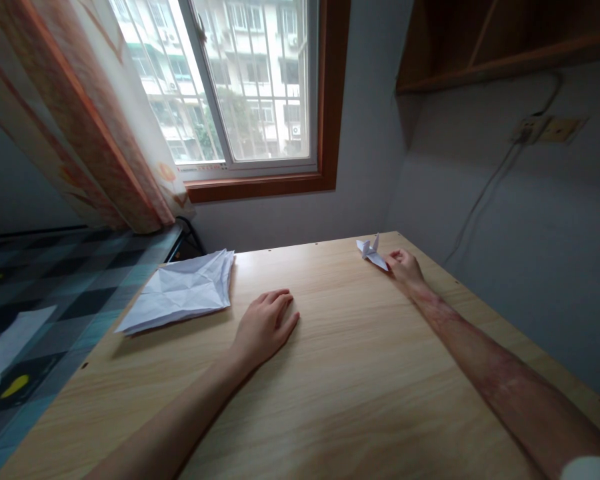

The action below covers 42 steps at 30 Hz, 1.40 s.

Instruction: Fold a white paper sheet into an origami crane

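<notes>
My left hand (pixel 267 325) rests palm down on the wooden tabletop (pixel 330 373), fingers loosely bent, with nothing in it. To its left lies a stack of creased white paper sheets (pixel 190 287), apart from the hand. Near the far right corner, my right hand (pixel 404 268) is closed at the near wing of a small white origami crane (pixel 373 253). The thumb and finger meet at the wing's tip, partly hidden behind the hand. The crane sits upright on or just above the table.
A bed with a checked cover (pixel 75 267) stands at the left, with loose white paper (pixel 15 340) on it. A curtain (pixel 115 133) hangs beside the window (pixel 260 80). On the right wall are a socket (pixel 533 128) with a cable and a wooden shelf (pixel 510 63).
</notes>
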Each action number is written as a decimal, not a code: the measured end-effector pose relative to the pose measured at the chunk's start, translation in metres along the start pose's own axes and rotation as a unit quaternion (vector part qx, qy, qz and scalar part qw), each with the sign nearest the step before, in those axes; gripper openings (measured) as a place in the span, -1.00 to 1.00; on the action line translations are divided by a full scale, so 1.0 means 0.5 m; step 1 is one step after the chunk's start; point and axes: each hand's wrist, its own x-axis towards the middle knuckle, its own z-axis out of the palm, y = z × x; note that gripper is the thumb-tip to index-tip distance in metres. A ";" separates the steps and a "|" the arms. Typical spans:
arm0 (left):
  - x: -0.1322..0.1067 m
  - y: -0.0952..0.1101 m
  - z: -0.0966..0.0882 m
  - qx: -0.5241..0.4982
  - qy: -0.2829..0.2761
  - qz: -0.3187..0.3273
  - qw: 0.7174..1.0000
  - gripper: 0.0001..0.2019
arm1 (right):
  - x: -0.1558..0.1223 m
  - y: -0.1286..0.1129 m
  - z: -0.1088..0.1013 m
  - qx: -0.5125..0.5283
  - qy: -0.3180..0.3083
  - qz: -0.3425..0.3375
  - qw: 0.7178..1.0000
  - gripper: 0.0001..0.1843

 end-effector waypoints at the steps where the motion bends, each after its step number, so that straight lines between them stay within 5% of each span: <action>1: 0.000 0.001 -0.001 0.000 -0.001 -0.001 1.000 -0.73 | -0.002 -0.001 -0.001 -0.005 0.004 -0.003 1.000 -0.71; 6: 0.000 0.002 -0.001 -0.001 -0.002 0.000 1.000 -0.74 | -0.007 -0.025 -0.010 -0.033 0.056 -0.032 0.997 -0.78; 10: 0.001 0.004 -0.002 0.001 0.000 -0.001 1.000 -0.73 | -0.031 -0.081 -0.005 -0.039 0.050 -0.121 0.991 -0.82; 14: -0.001 0.007 -0.002 -0.002 -0.002 -0.002 1.000 -0.73 | -0.115 -0.144 0.029 -0.051 -0.132 -0.313 0.939 -0.80; 17: -0.003 0.007 0.001 -0.008 -0.004 -0.009 1.000 -0.71 | -0.201 -0.162 0.061 -0.102 -0.276 -0.378 0.878 -0.55; 21: 0.009 -0.006 -0.017 -0.064 -0.029 -0.016 0.997 -0.67 | -0.276 -0.148 0.085 -0.169 -0.347 -0.396 0.833 -0.31; 25: 0.034 -0.045 -0.084 -0.168 -0.089 -0.080 0.978 -0.49 | -0.282 -0.135 0.087 -0.192 -0.363 -0.399 0.820 -0.31; 28: 0.046 -0.096 -0.147 -0.075 -0.035 -0.100 0.992 -0.41 | -0.276 -0.137 0.085 -0.194 -0.362 -0.398 0.820 -0.31; 32: 0.042 -0.180 -0.201 0.088 0.035 -0.282 0.955 -0.36 | -0.278 -0.141 0.084 -0.197 -0.363 -0.394 0.821 -0.32; 37: 0.028 -0.239 -0.211 0.150 -0.052 -0.367 0.917 -0.16 | -0.279 -0.137 0.086 -0.195 -0.358 -0.398 0.822 -0.32; 42: 0.025 -0.230 -0.198 0.175 -0.054 -0.382 0.906 -0.34 | -0.277 -0.136 0.086 -0.199 -0.362 -0.399 0.819 -0.32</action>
